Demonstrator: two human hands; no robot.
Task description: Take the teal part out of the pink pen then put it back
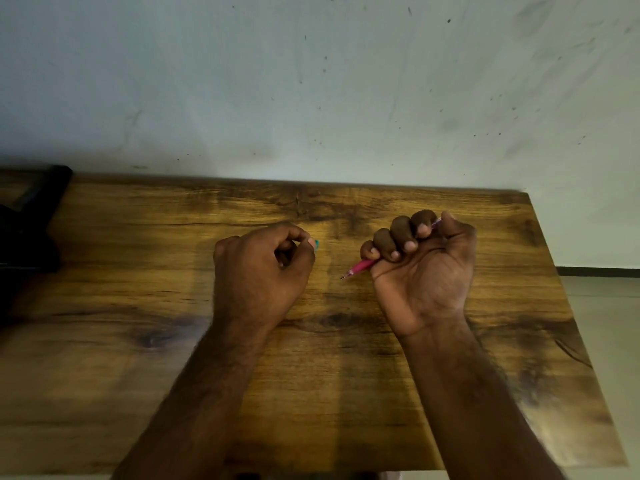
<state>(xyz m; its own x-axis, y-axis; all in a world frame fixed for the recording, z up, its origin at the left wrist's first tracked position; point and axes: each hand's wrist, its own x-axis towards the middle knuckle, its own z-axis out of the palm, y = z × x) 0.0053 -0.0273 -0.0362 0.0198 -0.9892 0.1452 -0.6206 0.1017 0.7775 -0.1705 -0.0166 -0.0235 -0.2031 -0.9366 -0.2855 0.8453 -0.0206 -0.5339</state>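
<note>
The right hand (420, 265) was fisted around the pink pen (360, 266), tip poking out toward the left hand (263, 261), which seemingly pinched the small teal part (316, 244), mostly hidden. Both looked light, stiff, slippery; fingertip grips suited them above the worktop (346, 375).

Wooden table (346, 393) against scuffed wall (311, 81)

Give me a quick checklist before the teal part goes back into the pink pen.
1. Pink pen held firmly: ok, right hand fisted round it.
2. Teal part in hand: ok, left hand pinches it; mostly hidden.
3. Teal part is out of the pen: ok, hands apart.
4. Part lined up with the pen: not ok.
5. Pen's receiving end exposed: cannot tell.
6. Wooden table beneath both hands: ok.
</note>
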